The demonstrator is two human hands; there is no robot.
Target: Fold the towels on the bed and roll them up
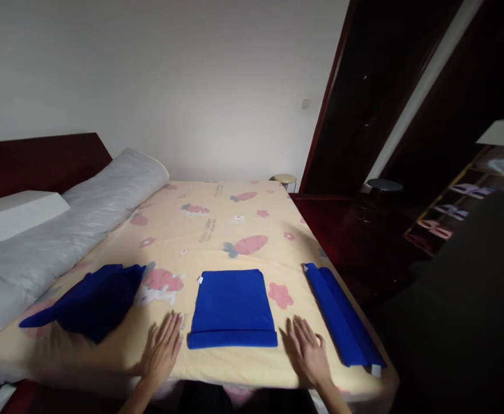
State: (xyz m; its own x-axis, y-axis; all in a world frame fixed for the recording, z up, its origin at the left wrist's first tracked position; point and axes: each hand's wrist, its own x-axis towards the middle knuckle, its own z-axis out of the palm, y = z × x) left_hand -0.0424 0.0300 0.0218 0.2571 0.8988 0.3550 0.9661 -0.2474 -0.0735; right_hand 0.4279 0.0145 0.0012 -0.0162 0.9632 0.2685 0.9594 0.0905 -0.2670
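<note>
A blue cloth (235, 302) lies flat on the bed between my hands, its near edge folded over into a narrow band. A small white tag sticks out at its upper left. My left hand (164, 345) rests on the sheet to the left of this cloth, fingers stretched out, holding nothing. On the other side my right hand (309, 351) lies with fingers extended, apart from the cloth and empty. Further right is another blue cloth (342, 316), folded into a long strip with white tags at its ends. A crumpled blue cloth (100, 299) lies to the left.
The bed's patterned sheet (217, 247) spreads beneath everything. A grey rolled mattress or quilt (83, 213) and a white box-like object (21, 213) lie along the left by the dark headboard (40, 161). Stools (285, 179) and a shoe rack (450, 210) stand beyond, right.
</note>
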